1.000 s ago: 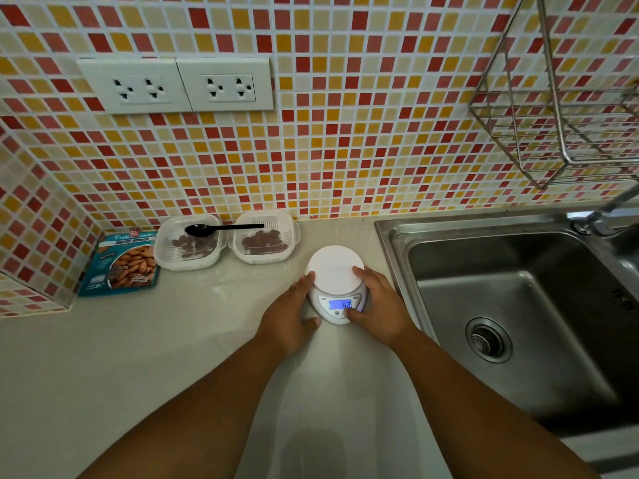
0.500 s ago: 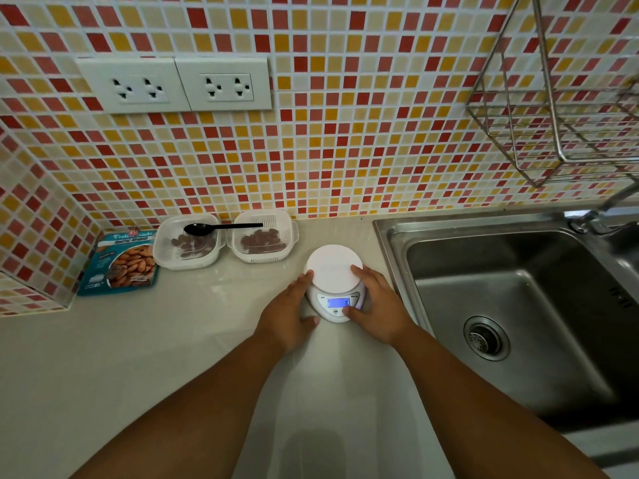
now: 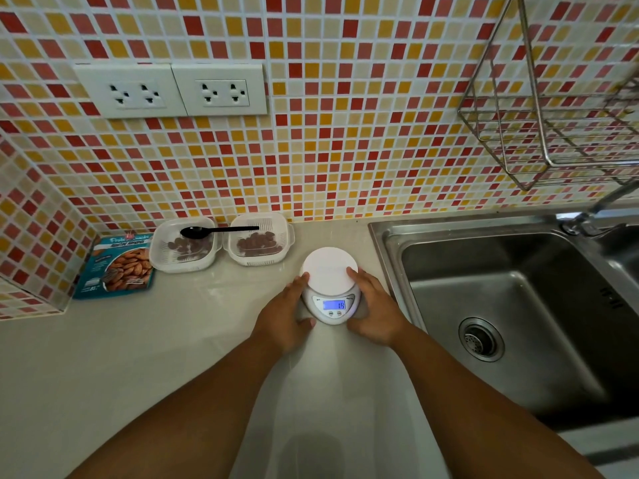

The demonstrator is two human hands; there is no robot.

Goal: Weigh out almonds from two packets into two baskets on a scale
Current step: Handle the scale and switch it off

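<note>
A small white digital scale (image 3: 330, 271) with a lit blue display sits on the pale counter beside the sink; its round plate is bare. My left hand (image 3: 285, 314) grips its left side and my right hand (image 3: 375, 312) grips its right side. Two white plastic baskets stand against the tiled wall, the left basket (image 3: 162, 261) and the right basket (image 3: 238, 259), each holding several almonds. A black spoon (image 3: 214, 231) lies across both rims. A teal almond packet (image 3: 117, 266) lies flat in the left corner. Only one packet is visible.
A steel sink (image 3: 390, 257) with a drain lies directly right of the scale, its tap (image 3: 587, 219) at the back. A wire rack (image 3: 553, 108) hangs on the wall above it. Two wall sockets (image 3: 173, 89) sit above the baskets. Tiled wall closes the left corner.
Both hands stay on the scale's sides. The display reading has changed. The scale seems to have shifted very slightly, barely more than the camera's own movement.
</note>
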